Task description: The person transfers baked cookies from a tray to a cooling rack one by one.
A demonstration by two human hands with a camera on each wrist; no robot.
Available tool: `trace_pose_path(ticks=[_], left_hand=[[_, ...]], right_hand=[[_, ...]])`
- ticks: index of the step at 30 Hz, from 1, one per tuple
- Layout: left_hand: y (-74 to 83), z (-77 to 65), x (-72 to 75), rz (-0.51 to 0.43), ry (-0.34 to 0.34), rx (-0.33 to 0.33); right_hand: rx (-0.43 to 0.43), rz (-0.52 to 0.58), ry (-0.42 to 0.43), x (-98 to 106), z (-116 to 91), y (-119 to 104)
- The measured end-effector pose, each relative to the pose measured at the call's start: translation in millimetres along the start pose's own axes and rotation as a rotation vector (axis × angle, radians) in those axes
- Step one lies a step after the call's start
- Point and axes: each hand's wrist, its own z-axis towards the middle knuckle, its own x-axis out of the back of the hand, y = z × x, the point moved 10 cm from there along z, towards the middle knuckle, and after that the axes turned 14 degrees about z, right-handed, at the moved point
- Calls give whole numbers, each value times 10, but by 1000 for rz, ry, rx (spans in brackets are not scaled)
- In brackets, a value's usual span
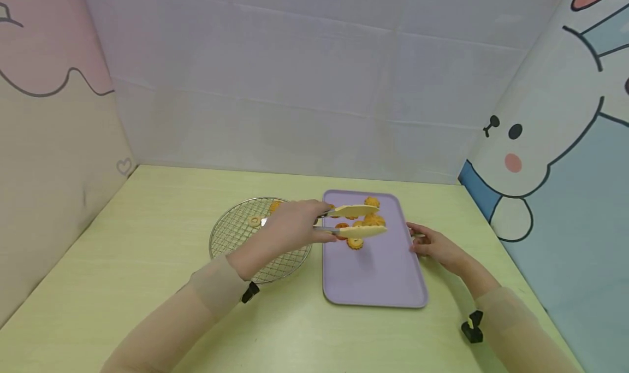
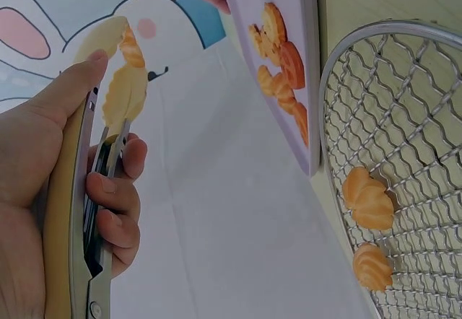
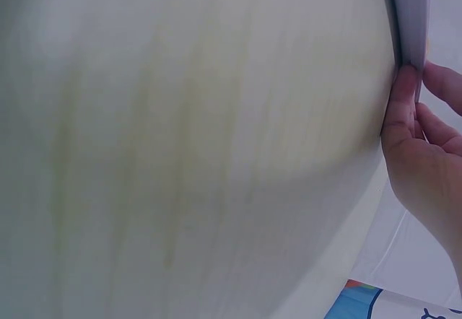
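Observation:
My left hand (image 1: pixel 295 225) grips a pair of tongs (image 1: pixel 361 231) with pale yellow tips, held over the lilac tray (image 1: pixel 373 285). Between the tips, a golden cookie (image 2: pixel 131 47) shows in the left wrist view. Several small cookies (image 1: pixel 355 243) lie on the far half of the tray, partly hidden by the tongs. At the tray's right side, my right hand (image 1: pixel 439 248) pinches the rim, with thumb and fingers on either side of the edge in the right wrist view.
A round wire rack (image 1: pixel 231 242) stands left of the tray, partly covered by my left forearm. Golden swirled cookies (image 2: pixel 368 198) lie on it. The pale yellow table (image 1: pixel 147 264) meets a white back wall (image 1: pixel 295 89) and printed side panels (image 1: pixel 565 209).

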Motion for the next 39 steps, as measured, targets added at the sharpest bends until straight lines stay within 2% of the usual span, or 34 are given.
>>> trace_pose_path(ticks=[11,22,33,39], left_hand=[[-146,-186,103,21,75,0],[-344,-408,96,-4,70,29],[-588,-655,7,18,99,50],[-698,-751,-95,38,102,50]], right_hand=[[-6,-4,7,-3,-18,-14],[-3,11,-1,3,-5,-1],[-4,9,-2,-15,-8,-11],[2,12,0,-9,-1,-5]])
